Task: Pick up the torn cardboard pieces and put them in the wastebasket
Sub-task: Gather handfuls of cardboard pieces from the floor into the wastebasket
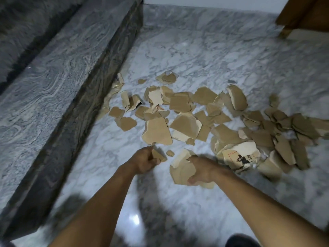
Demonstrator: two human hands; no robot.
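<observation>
Torn cardboard pieces [179,104] sprawl at twelve o'clock. Our left hand [145,160] pinches a small scrap [159,156] and our right hand [201,171] grips a large piece [180,171]; grabbing more may spill them.

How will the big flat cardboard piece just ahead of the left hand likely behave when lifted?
Probably stiff: the large flat piece lies flat, and the similar piece gripped in the right hand holds its shape. Likely light, being thin. Lying flush on the smooth marble floor, it may slide before an edge lifts.
</observation>
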